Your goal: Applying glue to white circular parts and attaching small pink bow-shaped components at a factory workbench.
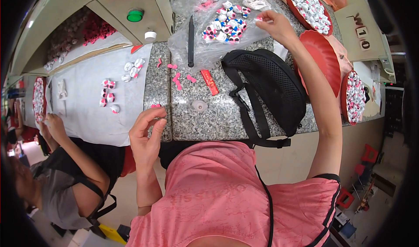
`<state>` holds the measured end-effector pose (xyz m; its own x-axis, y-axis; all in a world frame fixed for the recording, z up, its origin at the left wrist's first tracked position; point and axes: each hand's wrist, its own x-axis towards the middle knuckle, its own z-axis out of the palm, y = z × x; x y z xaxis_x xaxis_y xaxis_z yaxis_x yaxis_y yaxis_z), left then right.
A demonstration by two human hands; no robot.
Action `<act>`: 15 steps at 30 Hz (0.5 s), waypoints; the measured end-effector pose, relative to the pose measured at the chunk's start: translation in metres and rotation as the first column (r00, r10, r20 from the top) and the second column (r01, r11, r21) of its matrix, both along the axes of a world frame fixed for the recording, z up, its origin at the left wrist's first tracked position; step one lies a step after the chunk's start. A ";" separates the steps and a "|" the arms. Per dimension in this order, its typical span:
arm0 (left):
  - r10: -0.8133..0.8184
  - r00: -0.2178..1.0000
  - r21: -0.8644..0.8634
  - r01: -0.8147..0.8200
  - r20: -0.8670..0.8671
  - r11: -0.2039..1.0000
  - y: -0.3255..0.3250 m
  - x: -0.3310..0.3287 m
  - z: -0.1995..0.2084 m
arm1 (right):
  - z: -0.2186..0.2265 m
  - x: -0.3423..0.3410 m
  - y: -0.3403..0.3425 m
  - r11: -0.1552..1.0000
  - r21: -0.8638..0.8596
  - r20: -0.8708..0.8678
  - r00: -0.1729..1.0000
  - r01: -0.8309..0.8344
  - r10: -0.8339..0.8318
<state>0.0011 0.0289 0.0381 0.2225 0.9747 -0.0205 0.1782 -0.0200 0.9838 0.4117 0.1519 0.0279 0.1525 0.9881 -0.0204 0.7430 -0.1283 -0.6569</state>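
Note:
My right hand (279, 28) reaches over the clear plastic bag at the back. Its thumb and fingers are pinched together, with a speck of pink at the tips too small to name. Next to it on the bag (183, 9) lies a pile of small white figurines (227, 25) with pink, blue and black parts. My left hand (146, 131) hovers by the table's front edge, fingers curled, thumb and index apart, with nothing visible between them. Just beyond its fingertips is a small pink bow-shaped piece (156, 105). More pink pieces (177, 80) lie farther back on the granite.
A black waist bag (270, 90) lies with straps over the front edge. Around it are a black stick (191, 42), a red packet (209, 82), an empty red tray (316, 57) and trays of white pieces (309, 9). At left, a co-worker (65, 177) sits beside a machine with buttons (135, 15).

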 end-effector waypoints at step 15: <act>0.056 0.998 0.096 -0.059 0.031 0.994 0.007 0.020 0.000 | 0.002 -0.001 -0.038 0.987 0.159 -0.093 0.996 0.026 -0.012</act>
